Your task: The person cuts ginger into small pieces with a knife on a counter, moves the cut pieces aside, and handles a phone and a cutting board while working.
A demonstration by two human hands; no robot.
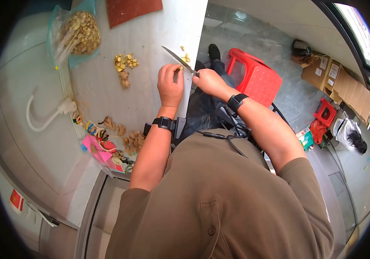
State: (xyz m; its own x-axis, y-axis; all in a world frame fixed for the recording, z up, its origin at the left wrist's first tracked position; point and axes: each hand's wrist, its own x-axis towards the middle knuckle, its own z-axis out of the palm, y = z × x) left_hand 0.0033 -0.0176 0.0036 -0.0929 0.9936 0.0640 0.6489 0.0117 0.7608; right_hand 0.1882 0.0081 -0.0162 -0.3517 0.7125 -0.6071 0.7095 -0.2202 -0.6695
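Note:
My right hand (213, 82) is wrapped round the handle of a kitchen knife (177, 58), its blade slanting up and left over the white table (146, 43). Just left of the blade, my left hand (170, 86) is curled, with a small yellowish piece of ginger (181, 67) at its fingertips, mostly hidden by them. Some cut ginger pieces (185, 57) lie on the far side of the blade, near the table's edge. Further left sit a pile of ginger slices (125, 61) and a knobbly unpeeled ginger root (124, 80).
A clear bag of sliced ginger (81, 33) and a reddish-brown sheet (133, 11) lie on the far part of the table. More ginger roots (134, 142) rest near my left forearm, beside colourful odds and ends (98, 144). A red plastic stool (258, 77) stands to the right; cardboard boxes (340, 84) are beyond.

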